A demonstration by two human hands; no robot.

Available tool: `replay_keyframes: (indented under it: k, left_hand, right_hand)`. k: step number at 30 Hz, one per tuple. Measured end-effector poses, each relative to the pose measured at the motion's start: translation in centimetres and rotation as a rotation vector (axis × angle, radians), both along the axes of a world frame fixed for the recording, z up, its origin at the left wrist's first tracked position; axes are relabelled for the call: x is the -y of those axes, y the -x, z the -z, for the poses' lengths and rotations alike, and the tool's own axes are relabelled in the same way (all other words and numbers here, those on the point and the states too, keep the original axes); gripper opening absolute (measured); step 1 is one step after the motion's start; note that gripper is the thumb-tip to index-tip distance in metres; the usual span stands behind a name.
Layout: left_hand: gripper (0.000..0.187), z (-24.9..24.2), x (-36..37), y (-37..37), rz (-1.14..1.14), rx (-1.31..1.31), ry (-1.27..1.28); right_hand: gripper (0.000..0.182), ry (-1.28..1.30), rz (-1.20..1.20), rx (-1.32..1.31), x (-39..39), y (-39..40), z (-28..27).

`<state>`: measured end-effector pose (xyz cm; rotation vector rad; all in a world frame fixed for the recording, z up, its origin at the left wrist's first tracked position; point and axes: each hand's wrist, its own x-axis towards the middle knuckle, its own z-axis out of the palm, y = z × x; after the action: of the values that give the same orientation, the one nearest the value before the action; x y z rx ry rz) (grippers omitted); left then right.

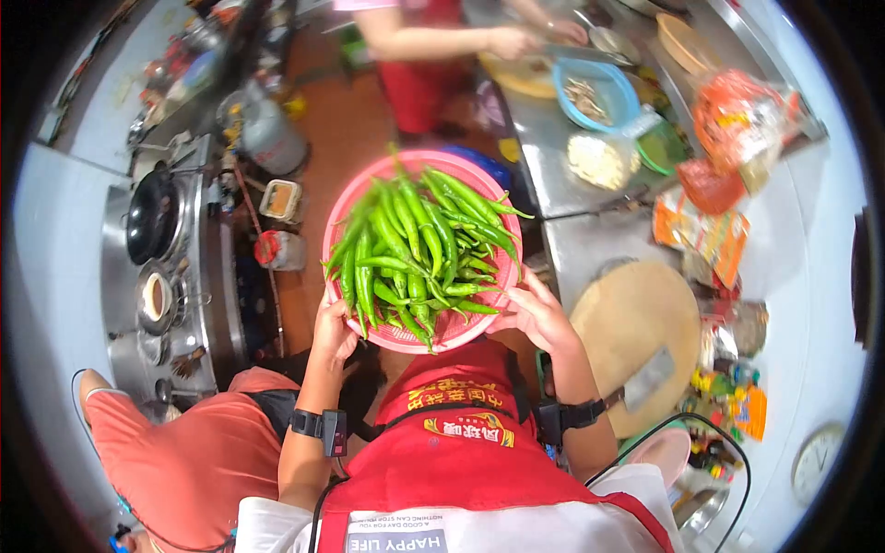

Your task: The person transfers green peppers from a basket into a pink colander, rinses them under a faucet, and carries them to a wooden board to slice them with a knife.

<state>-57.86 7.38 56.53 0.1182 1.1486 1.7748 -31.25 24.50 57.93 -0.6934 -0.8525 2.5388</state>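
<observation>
Holding a round pink plastic colander [385, 184] of whole, uncut long green chilli peppers [419, 244] aloft, left hand [334, 332] and right hand [539, 316] both gripping its rim, with the round wooden chopping board [627, 323] and steel cleaver [645, 380] lying unused.

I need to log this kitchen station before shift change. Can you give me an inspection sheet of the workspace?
Surface: steel counter bearing a round wooden chopping board.
Job's things: round pink plastic colander heaped with long green chilli peppers.
Clutter: cleaver on the board; blue bowl; snack packets.
Grippers: left hand and right hand grip the colander's rim.
Cables: black cable by the right arm.
Surroundings: black wok on a stove; another person working at the far counter.
</observation>
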Motion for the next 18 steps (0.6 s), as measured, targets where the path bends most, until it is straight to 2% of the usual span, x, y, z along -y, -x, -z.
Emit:
replay_keyframes:
  k: [3,6,9,12,15,18]
  left_hand:
    - [0.073,-1.3,0.2,2.8,-0.089,-0.027,-0.023]
    - [0.075,-2.4,0.9,5.6,-0.194,-0.085,-0.041]
    - [0.076,-3.6,1.0,8.8,-0.232,-0.161,-0.048]
    - [0.073,-3.7,0.4,12.2,-0.282,-0.129,-0.053]
    - [0.068,-2.5,-1.0,17.0,-0.285,-0.131,-0.128]
    - [0.067,-1.8,-2.8,22.3,-0.301,-0.104,-0.127]
  right_hand:
    - [0.052,0.032,0.065,-0.048,-2.3,1.3,0.7]
    - [0.042,0.055,0.078,0.004,-4.8,2.6,2.0]
    - [0.035,0.011,0.089,0.138,-6.7,4.5,2.3]
    - [0.028,-0.059,0.128,0.243,-8.5,8.4,1.1]
    - [0.021,-0.461,0.226,0.354,-10.2,14.7,-1.9]
    - [0.018,-1.102,0.368,0.387,-11.1,23.0,-6.0]
